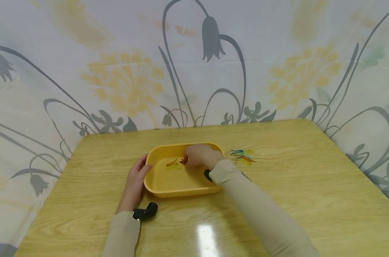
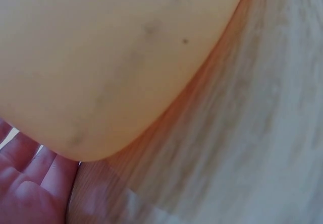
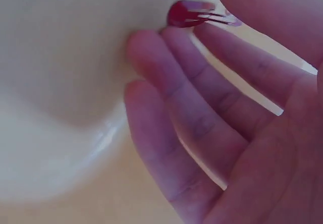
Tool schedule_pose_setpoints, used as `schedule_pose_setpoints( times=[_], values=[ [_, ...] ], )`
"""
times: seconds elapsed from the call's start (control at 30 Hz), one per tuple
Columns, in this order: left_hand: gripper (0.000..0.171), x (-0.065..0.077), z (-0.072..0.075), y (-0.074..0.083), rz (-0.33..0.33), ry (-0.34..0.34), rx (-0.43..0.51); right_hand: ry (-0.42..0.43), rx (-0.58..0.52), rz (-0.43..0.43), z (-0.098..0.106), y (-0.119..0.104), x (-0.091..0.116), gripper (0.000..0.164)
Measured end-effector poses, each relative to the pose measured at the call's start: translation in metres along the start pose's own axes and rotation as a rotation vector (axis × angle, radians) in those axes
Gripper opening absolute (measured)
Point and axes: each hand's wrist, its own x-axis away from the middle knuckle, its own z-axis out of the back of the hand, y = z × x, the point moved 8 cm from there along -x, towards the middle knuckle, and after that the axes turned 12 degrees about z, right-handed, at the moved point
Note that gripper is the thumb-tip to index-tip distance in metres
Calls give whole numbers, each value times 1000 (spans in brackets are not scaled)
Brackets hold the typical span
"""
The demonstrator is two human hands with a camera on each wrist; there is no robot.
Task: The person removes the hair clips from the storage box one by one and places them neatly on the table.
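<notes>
A yellow plastic tray (image 1: 184,192) with raised walls sits on the table. My left hand (image 1: 137,180) grips its left end, thumb over the rim and fingers along the outside; the left wrist view shows the fingers (image 2: 30,163) against the outer wall. My right hand (image 1: 202,156) reaches inside the tray, toward its back right. Between its thumb and fingertips it pinches a red snap hair clip (image 3: 189,14), also visible as a small red shape (image 1: 183,161) in the head view. Left of that hand, an orange-brown hair clip (image 1: 171,163) and a yellow one (image 1: 173,168) lie on the tray bottom.
On the wooden table (image 1: 278,200), just right of the tray, lies a loose pile of several colourful hair clips (image 1: 243,157), blue, orange and yellow among them. A flower-patterned curtain (image 1: 194,78) hangs behind the table's back edge.
</notes>
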Motion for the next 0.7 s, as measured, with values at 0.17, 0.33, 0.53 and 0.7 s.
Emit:
schedule_pose_setpoints(
  times=[0.17, 0.33, 0.53, 0.7],
  values=[
    [44, 0, 0, -1, 0, 3, 6, -15, 10, -30, -4, 2, -3, 5],
    [43, 0, -1, -2, -1, 7, 13, -16, 6, -19, -7, 4, -6, 4],
    [42, -1, -1, -2, -9, 8, 25, 3, -91, 42, -8, 5, -7, 21],
    [42, -2, 0, -3, -2, 14, 33, 15, -188, 73, -5, 4, -5, 20]
  ],
)
